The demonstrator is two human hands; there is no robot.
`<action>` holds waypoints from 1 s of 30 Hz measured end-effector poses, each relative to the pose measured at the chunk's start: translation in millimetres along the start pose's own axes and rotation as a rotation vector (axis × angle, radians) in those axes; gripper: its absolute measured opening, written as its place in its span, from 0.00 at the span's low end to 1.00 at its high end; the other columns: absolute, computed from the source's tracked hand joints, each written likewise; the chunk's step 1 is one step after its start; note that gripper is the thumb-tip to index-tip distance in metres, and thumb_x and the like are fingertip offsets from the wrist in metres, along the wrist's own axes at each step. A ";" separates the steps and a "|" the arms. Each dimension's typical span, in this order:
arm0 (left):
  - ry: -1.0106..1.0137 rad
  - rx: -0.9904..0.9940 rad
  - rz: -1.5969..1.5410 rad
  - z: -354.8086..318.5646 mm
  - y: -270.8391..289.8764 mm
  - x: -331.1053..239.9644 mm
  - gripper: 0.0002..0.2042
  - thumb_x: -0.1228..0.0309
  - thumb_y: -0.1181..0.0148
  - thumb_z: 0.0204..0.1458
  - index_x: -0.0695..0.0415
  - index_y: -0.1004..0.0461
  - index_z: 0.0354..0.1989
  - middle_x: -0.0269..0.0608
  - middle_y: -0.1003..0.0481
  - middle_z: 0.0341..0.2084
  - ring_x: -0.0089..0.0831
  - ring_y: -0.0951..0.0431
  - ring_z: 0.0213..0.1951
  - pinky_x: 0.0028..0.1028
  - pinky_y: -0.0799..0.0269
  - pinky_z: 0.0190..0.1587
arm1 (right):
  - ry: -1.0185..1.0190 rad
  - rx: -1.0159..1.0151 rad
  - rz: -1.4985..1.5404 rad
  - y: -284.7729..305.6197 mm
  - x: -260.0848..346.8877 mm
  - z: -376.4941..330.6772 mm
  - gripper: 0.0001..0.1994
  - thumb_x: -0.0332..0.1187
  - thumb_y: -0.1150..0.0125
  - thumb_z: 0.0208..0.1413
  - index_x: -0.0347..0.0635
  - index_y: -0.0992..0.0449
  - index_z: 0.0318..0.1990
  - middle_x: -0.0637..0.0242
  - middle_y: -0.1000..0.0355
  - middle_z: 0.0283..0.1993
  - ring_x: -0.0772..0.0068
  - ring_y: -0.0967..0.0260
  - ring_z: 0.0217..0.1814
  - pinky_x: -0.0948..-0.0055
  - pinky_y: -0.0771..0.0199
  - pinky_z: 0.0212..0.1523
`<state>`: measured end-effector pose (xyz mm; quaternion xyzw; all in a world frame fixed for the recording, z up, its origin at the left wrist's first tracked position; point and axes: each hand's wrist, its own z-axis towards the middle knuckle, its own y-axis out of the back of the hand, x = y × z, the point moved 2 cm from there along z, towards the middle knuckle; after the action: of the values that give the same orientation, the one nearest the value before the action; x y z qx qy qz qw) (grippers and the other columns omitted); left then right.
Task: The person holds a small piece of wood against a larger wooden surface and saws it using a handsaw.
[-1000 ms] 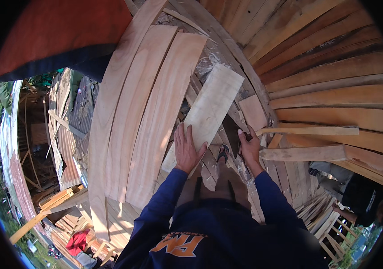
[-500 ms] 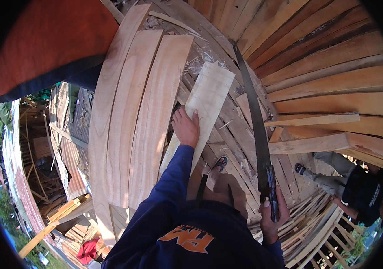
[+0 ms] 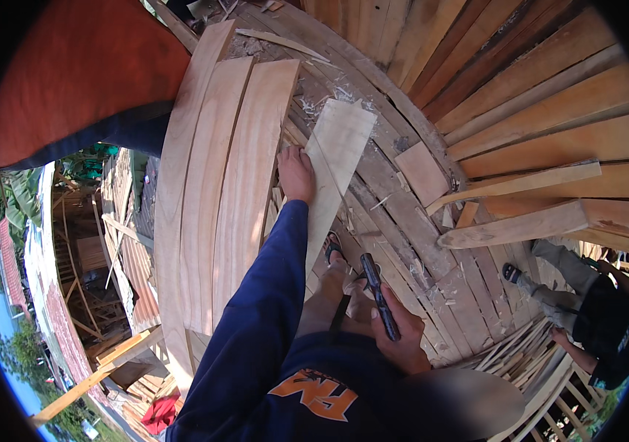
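Two bare hands work low over wood: nearest the body, the right hand (image 3: 403,337) is closed around the dark handle of a saw (image 3: 373,276), whose blade, turned nearly edge-on, is hard to make out. Just beyond, the left hand (image 3: 297,177) rests with fingers curled at the left edge of a pale board (image 3: 349,136); whether it grips the wood cannot be told. The board lies to that hand's right and runs on past the fingertips, with three wide planks (image 3: 252,162) side by side on its left. Half a second earlier, the saw stood out to the right with its broad blade in full view; its handle has since swung in before the legs, and the left hand, then with its thumb over the board's face, has shifted toward the far end. Beyond, a short brown board (image 3: 422,174) lies on the plank floor (image 3: 395,214), with a co-worker (image 3: 609,317) at far right.
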<state>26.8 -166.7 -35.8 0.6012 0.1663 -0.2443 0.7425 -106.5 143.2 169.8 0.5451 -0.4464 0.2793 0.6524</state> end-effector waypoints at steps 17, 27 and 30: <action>0.059 0.044 0.067 12.4 -10.1 -4.8 0.10 0.65 0.48 0.61 0.60 0.27 0.37 0.47 0.27 0.43 0.45 0.32 0.54 0.43 0.38 0.56 | -0.047 0.188 -0.096 10.7 21.4 -1.0 0.27 0.27 0.36 0.51 0.29 0.30 0.60 0.55 0.25 0.28 0.60 0.25 0.22 0.65 0.26 0.24; 0.080 0.065 0.098 12.7 -2.9 -14.0 0.11 0.64 0.48 0.61 0.60 0.27 0.37 0.47 0.27 0.43 0.46 0.32 0.54 0.44 0.38 0.57 | -0.080 0.149 -0.059 -2.0 55.6 54.7 0.28 0.27 0.40 0.55 0.29 0.35 0.63 0.51 0.24 0.30 0.56 0.24 0.25 0.63 0.24 0.26; 0.086 0.092 0.125 18.7 -5.7 -11.1 0.12 0.63 0.48 0.61 0.60 0.27 0.38 0.46 0.27 0.45 0.45 0.33 0.55 0.43 0.39 0.57 | -0.107 0.137 -0.034 -17.3 49.7 72.1 0.28 0.25 0.39 0.55 0.31 0.36 0.64 0.49 0.24 0.32 0.54 0.23 0.27 0.62 0.23 0.27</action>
<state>13.6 -184.0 -30.3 0.6537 0.1488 -0.1787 0.7201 -89.7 63.5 206.5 0.6101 -0.4511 0.2688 0.5933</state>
